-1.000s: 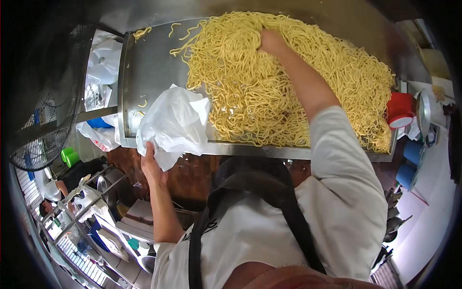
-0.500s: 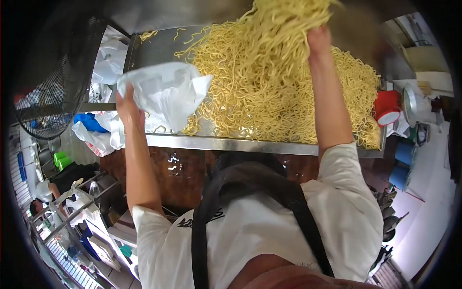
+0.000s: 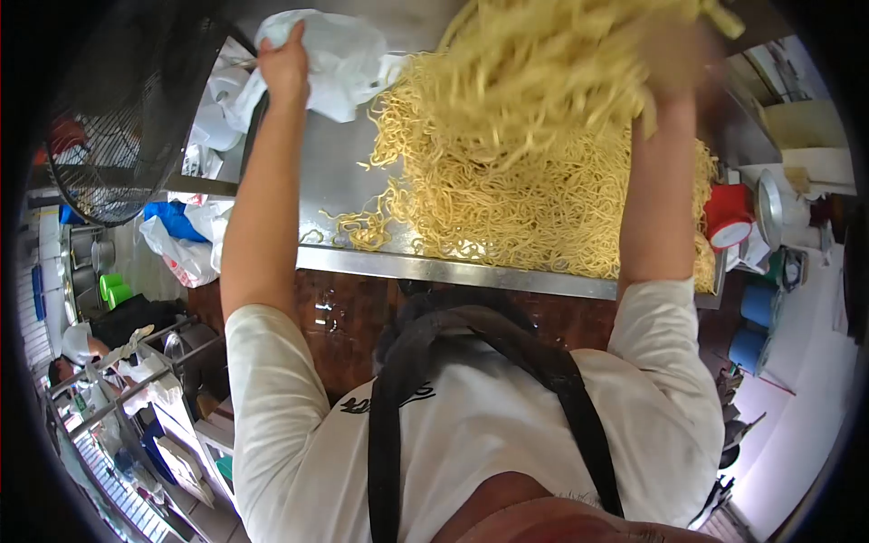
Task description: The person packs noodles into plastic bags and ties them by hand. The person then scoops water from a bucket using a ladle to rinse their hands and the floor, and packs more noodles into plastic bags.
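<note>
My left hand (image 3: 284,65) is raised at the far left end of a metal tray (image 3: 339,172), closed on the edge of a thin white plastic bag (image 3: 339,68). The bag hangs spread out over the tray. At the upper right, my right hand (image 3: 674,68) is blurred by motion, its fingers not clear. A big clump of yellow noodles (image 3: 552,77) is lifted with it, strands swinging to the left. Beneath lies a thick layer of loose noodles (image 3: 516,213) covering the middle and right of the tray.
A fan (image 3: 109,149) stands at the left, near bags and a blue bundle (image 3: 172,222). Right of the tray are a red container (image 3: 727,217) and a metal lid (image 3: 768,206). Another person (image 3: 80,348) is at the lower left, beyond a metal rack (image 3: 136,371).
My left hand has carried the plastic bag up and away toward the tray's far edge. My right hand has moved up and right with the lifted noodles, now more blurred.
</note>
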